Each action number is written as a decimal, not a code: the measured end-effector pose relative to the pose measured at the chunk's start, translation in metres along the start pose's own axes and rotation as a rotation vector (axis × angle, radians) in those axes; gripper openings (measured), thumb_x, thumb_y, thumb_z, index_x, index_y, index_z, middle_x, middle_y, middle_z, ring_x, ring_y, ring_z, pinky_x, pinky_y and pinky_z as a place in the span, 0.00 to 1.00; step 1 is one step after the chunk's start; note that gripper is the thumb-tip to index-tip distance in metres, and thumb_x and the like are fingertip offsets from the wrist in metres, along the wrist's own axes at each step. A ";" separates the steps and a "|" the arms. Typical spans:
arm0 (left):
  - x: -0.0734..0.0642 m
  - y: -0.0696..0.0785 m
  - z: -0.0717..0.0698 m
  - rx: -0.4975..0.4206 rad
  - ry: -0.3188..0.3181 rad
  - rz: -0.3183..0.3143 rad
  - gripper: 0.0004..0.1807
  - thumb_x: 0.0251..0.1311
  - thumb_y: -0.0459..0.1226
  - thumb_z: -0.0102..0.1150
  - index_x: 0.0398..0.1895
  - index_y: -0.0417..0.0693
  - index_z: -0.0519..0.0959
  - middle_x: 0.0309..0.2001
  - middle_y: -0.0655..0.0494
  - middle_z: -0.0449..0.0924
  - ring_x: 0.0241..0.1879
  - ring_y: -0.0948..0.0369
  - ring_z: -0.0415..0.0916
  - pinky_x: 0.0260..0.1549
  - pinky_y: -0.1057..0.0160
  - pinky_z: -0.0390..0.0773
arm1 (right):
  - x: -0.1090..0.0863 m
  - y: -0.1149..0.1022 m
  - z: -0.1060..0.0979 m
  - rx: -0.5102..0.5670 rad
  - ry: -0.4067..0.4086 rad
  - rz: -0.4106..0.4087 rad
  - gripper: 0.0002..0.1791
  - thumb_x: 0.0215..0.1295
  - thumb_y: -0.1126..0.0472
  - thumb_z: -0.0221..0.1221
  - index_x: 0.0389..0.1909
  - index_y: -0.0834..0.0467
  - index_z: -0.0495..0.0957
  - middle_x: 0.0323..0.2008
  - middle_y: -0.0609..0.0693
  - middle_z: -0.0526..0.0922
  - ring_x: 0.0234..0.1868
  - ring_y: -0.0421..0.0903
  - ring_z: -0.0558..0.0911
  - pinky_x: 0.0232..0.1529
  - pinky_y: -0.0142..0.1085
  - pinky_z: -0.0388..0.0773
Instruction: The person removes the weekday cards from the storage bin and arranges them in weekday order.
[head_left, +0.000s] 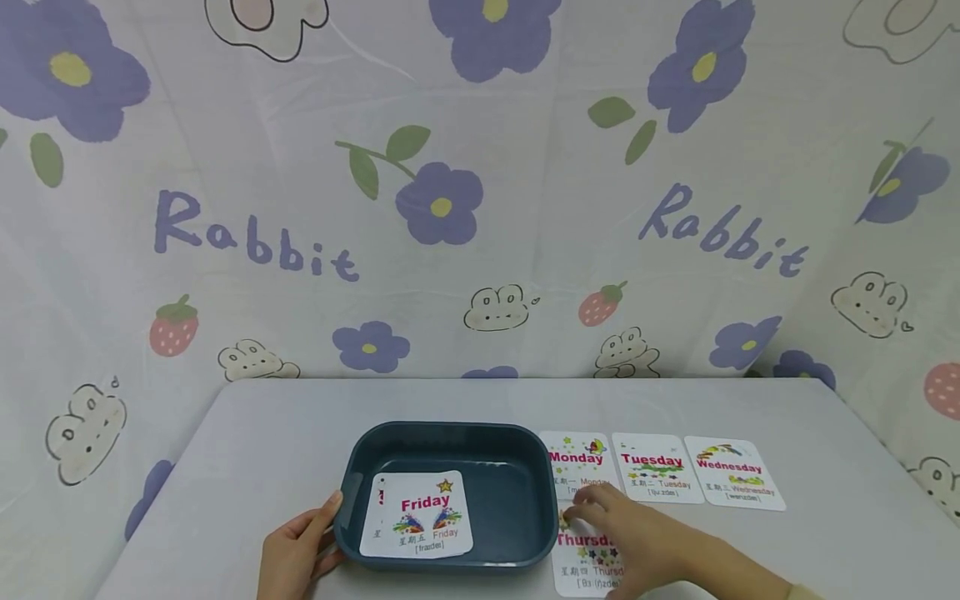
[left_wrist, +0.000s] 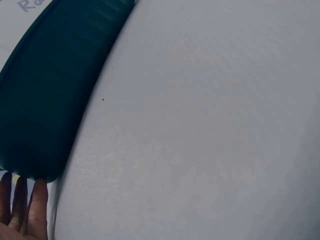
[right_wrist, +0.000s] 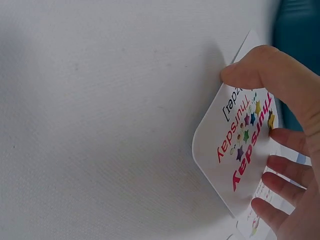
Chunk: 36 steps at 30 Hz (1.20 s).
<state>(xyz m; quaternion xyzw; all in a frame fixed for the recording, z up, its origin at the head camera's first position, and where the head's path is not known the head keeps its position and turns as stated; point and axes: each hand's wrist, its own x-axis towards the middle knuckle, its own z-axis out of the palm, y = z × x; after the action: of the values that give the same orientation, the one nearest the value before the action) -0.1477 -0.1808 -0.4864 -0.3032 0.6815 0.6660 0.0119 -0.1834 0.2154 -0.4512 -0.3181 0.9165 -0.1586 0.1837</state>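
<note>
A dark teal tray (head_left: pixel 517 517) stands on the table. My left hand (head_left: pixel 296 546) grips its left side, thumb at the rim and fingers lower down; the left wrist view shows fingertips (left_wrist: pixel 39 192) against the tray's outer wall. Inside the tray's left half lies a small stack of cards with the Friday card (head_left: pixel 423 521) on top. Right of the tray, my right hand (head_left: pixel 637 533) holds the Thursday card (right_wrist: pixel 227 145) by opposite edges, the thumb at one and fingertips at the other. The hand hides part of that card in the head view.
Beyond the right hand, the Monday card (head_left: pixel 581 471), Tuesday card (head_left: pixel 660 479) and Wednesday card (head_left: pixel 735 479) lie face up in a row. Monday's card sits close against the tray's right side. A printed cloth (head_left: pixel 480 275) hangs behind the white table (head_left: pixel 225 467).
</note>
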 end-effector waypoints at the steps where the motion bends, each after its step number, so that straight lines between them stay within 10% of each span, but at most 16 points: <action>1: 0.000 0.000 0.000 0.002 -0.003 0.004 0.44 0.40 0.62 0.65 0.43 0.28 0.77 0.37 0.43 0.83 0.31 0.58 0.83 0.28 0.60 0.82 | 0.000 0.000 0.000 0.007 -0.001 0.003 0.47 0.31 0.29 0.67 0.57 0.42 0.68 0.57 0.47 0.66 0.53 0.47 0.68 0.51 0.49 0.75; 36: -0.001 0.001 0.001 -0.010 0.000 0.000 0.45 0.40 0.62 0.65 0.45 0.28 0.76 0.34 0.46 0.83 0.29 0.59 0.83 0.27 0.60 0.82 | -0.005 0.000 -0.004 -0.022 0.049 -0.017 0.39 0.38 0.35 0.68 0.56 0.39 0.68 0.56 0.45 0.65 0.49 0.44 0.70 0.49 0.45 0.76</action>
<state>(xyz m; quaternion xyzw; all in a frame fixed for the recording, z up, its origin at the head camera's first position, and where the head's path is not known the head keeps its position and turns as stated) -0.1474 -0.1796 -0.4852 -0.3033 0.6783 0.6692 0.0105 -0.1817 0.2199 -0.4463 -0.3238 0.9197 -0.1581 0.1562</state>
